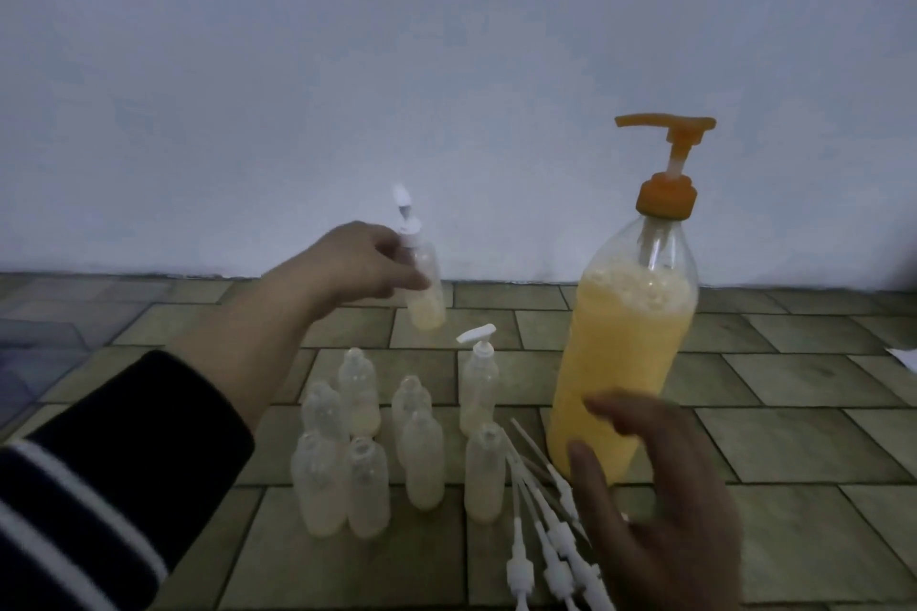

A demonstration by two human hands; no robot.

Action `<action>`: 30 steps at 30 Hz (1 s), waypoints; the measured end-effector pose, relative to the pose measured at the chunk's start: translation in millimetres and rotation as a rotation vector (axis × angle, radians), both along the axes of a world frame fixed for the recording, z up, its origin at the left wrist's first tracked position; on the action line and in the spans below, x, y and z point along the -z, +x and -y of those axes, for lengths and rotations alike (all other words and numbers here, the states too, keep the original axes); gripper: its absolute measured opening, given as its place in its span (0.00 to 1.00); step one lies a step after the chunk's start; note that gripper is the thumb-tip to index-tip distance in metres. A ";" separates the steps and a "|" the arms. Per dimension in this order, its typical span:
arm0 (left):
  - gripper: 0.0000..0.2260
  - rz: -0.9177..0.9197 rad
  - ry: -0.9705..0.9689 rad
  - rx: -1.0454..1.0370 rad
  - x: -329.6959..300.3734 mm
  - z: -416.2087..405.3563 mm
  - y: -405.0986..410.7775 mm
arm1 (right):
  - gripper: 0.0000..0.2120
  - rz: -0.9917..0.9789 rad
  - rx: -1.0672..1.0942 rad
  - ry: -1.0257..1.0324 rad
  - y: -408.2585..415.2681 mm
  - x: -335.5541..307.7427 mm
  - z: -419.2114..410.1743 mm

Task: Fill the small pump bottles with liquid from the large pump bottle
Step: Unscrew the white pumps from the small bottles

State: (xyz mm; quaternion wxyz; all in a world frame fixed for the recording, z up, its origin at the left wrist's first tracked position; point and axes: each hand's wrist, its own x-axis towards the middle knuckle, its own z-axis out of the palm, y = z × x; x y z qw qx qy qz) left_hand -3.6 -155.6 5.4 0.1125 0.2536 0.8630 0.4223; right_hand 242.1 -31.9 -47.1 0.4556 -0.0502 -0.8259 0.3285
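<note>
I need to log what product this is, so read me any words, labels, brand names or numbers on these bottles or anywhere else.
None: no readable text anywhere.
large pump bottle: no label, just yellow liquid.
small bottle held in the left hand: unmarked.
standing small bottles: plain, no print visible.

We see the large pump bottle point(626, 352), yellow-filled, upright at right; one capped small bottle point(424, 285) tilted, held aloft; uncapped small bottles point(367, 452) clustered upright.

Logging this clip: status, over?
Left hand holds small clear capped pump bottle aloft. Right hand open by large orange-pump bottle. Loose white pump tops underneath.
</note>
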 end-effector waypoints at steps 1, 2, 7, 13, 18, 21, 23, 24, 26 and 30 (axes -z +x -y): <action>0.12 -0.064 0.038 -0.016 -6.9 5.6 7.3 | 0.12 0.010 0.000 0.022 -11.0 0.6 2.7; 0.13 -0.115 0.076 -0.030 -11.0 9.5 13.6 | 0.13 0.041 -0.028 -0.016 -21.0 -16.3 7.9; 0.14 -0.292 0.133 -0.038 -12.5 8.6 48.4 | 0.21 0.248 -0.230 -0.307 -84.5 -94.7 2.7; 0.15 -0.356 0.240 0.027 -4.3 8.0 69.3 | 0.16 0.262 -0.190 -0.207 -109.0 -111.6 1.8; 0.14 -0.102 0.405 0.154 2.1 10.9 81.7 | 0.11 0.304 -0.294 -0.329 -102.4 -106.8 -4.1; 0.19 0.001 0.515 0.259 1.9 14.7 86.4 | 0.20 0.345 -0.407 -0.387 -92.5 -109.5 -12.1; 0.20 -0.023 0.523 0.251 1.4 15.2 85.6 | 0.27 0.344 -0.377 -0.407 -88.3 -111.3 -16.9; 0.20 -0.033 0.518 0.239 1.8 14.9 84.7 | 0.30 0.333 -0.365 -0.417 -87.2 -111.5 -17.1; 0.21 -0.034 0.480 0.230 2.0 14.0 84.3 | 0.36 0.322 -0.362 -0.430 -87.0 -109.7 -13.8; 0.19 -0.028 0.462 0.286 0.0 14.0 86.6 | 0.40 0.288 -0.319 -0.464 -86.4 -103.9 -14.7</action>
